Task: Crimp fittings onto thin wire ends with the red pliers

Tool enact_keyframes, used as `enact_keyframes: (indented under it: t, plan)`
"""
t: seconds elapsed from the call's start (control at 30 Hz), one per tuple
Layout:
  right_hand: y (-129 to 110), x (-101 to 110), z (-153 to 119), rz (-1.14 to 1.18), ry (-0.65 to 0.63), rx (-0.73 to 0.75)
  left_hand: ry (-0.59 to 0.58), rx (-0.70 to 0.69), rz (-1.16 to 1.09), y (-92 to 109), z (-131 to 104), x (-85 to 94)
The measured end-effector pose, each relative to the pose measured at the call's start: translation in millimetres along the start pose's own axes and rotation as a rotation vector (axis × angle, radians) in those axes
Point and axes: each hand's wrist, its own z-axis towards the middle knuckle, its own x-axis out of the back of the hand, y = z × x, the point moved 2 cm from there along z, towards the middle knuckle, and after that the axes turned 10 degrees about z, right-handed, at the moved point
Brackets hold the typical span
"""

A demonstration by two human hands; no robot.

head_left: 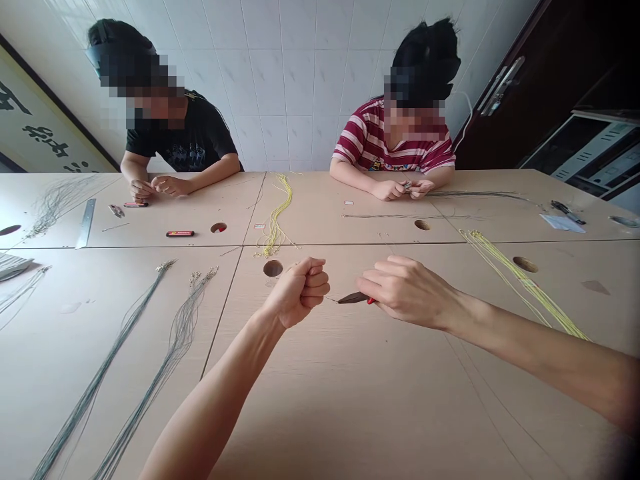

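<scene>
One thin wire point(331, 299) spans the short gap between the person's left hand point(304, 291) and the tip of the pliers point(353, 298), over the table point(350, 400). The left hand is balled tight on the wire; the right hand point(413, 293) is clamped around the pliers' red handle. Beyond the right forearm lies a yellow bundle point(530, 283); two grey bundles point(116, 347) stretch out left of the left arm. Across the table sit a person in black point(203, 140) and another in stripes point(367, 137), hands together.

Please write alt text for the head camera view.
The right grip holds pliers, a thin strand between their tip and the closed left grip, over a table with gray bundles and yellow bundles. Two people sit opposite.
</scene>
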Motion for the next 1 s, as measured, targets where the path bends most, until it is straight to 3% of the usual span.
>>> enact_keyframes:
  t: [0.33, 0.57, 0.67, 0.87, 1.0]
  plan:
    - [2, -2, 1, -0.030, -0.005, -0.009, -0.035, -0.025, -0.080, -1, 2, 0.6]
    - [12, 4, -8, -0.052, 0.021, -0.040, -0.165, -0.214, -0.157, 13, -14, 12.7]
    - [13, 7, -10, -0.075, 0.025, -0.037, -0.088, -0.334, 0.144, 17, -23, 13.8]
    - [13, 15, -11, -0.119, 0.034, -0.006, 0.054, -0.517, 1.182, 8, -35, -3.9]
    - [10, 21, -10, -0.132, 0.042, 0.042, 0.088, -0.704, 1.510, 0, -36, -11.1]
